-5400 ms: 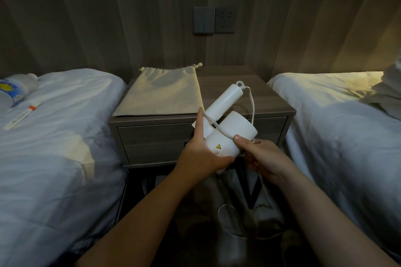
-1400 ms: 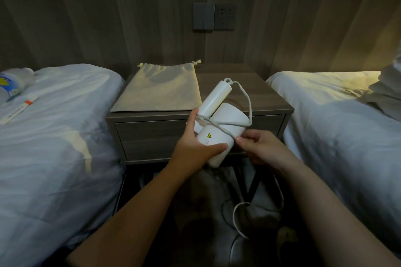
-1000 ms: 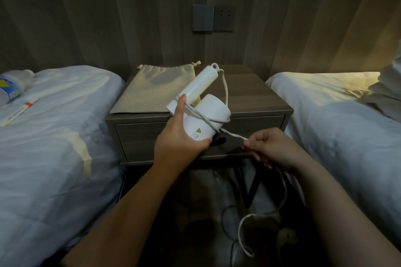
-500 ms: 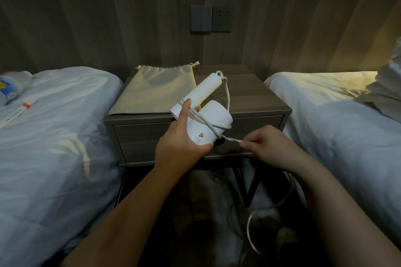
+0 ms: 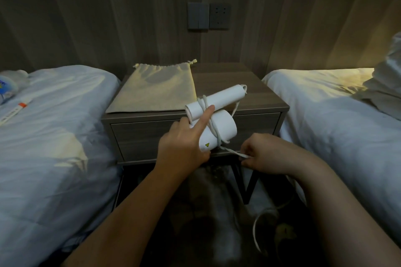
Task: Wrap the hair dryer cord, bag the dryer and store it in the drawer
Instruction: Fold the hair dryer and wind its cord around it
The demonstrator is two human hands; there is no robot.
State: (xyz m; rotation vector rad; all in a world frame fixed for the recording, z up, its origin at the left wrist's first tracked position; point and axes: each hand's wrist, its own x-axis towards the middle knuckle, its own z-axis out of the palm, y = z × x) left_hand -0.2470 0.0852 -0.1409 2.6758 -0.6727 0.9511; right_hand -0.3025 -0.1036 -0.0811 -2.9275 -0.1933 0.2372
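Wood panelling backs a nightstand (image 5: 249, 84) set between two beds. Before its shut drawer (image 5: 141, 136), the left hand (image 5: 184, 147) grips the folded dryer (image 5: 213, 123), forefinger pressing the cord (image 5: 213, 130) wound round it. The right hand (image 5: 271, 151) pinches the cord's slack, which trails floorward. The bag (image 5: 154, 91) lies flat on the nightstand's left half.

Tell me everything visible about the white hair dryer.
The hair dryer is white, smooth plastic by its look, folded so the handle lies along the barrel. A small yellow warning triangle marks the barrel. The white cord is looped several times around both parts. The left hand holds it above the nightstand's front edge; the right hand pinches the cord's free run.
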